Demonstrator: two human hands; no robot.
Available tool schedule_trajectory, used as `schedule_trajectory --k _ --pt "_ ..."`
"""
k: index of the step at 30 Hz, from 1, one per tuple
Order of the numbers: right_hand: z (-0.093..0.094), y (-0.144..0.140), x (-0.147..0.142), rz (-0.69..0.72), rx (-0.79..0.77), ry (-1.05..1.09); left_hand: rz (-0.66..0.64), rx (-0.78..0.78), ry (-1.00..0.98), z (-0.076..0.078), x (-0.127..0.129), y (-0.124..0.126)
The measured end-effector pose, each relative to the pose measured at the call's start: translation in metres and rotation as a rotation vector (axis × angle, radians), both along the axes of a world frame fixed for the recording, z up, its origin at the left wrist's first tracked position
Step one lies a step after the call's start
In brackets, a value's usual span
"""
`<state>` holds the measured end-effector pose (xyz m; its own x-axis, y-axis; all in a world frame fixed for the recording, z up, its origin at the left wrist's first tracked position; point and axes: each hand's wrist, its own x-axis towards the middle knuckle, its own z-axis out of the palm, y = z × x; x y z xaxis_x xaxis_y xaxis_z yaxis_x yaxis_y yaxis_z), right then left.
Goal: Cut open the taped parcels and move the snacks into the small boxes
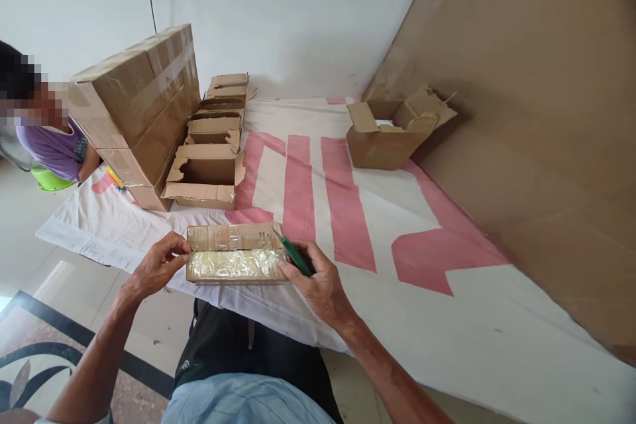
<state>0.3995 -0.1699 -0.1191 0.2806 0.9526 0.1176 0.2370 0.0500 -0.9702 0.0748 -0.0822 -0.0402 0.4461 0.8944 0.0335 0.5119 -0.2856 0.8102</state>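
Observation:
A small cardboard box (pixel 233 266) lies at the table's front edge, with shiny clear tape across its near top part and a seam along its middle. My left hand (pixel 161 262) is closed at the box's left end, thumb and fingertips pinching its edge by the seam. In my right hand (pixel 318 278) is a green utility knife (pixel 297 256), its blade pointing up and left over the box's right end. The right thumb touches the box's near right corner. Whether the blade touches the cardboard I cannot tell.
Open cardboard boxes (pixel 206 172) stand in a row at left, beside stacked taped cartons (pixel 144 99). Another open box (pixel 380 146) is farther right, by a large leaning cardboard sheet (pixel 521 132). A red-and-white cloth (pixel 342 199) covers the table. A person in purple (pixel 50 152) is at far left.

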Motion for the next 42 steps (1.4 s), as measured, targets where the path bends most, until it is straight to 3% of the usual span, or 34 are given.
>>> schedule_trajectory --k 7,13,18,26,33,38,42 --pt "0.003 -0.002 -0.002 -0.007 -0.004 -0.003 0.084 0.327 0.331 0.010 0.022 -0.021" --pt "0.002 -0.002 -0.002 -0.007 -0.001 0.012 0.163 0.295 0.482 0.011 0.028 -0.021" --pt "0.017 0.009 0.007 0.019 0.048 -0.078 0.155 0.216 0.347 0.009 0.023 -0.017" --pt "0.074 0.028 0.007 0.451 0.060 -0.298 0.221 0.127 0.165 -0.005 0.022 -0.015" --pt "0.110 0.047 -0.024 0.631 0.074 -0.627 0.357 0.007 0.002 -0.010 0.026 -0.025" --pt "0.118 0.070 -0.041 0.726 -0.003 -0.818 0.377 -0.047 -0.097 -0.015 0.024 -0.032" --pt "0.117 0.079 -0.042 0.773 -0.044 -0.837 0.337 -0.043 -0.147 -0.020 0.020 -0.031"
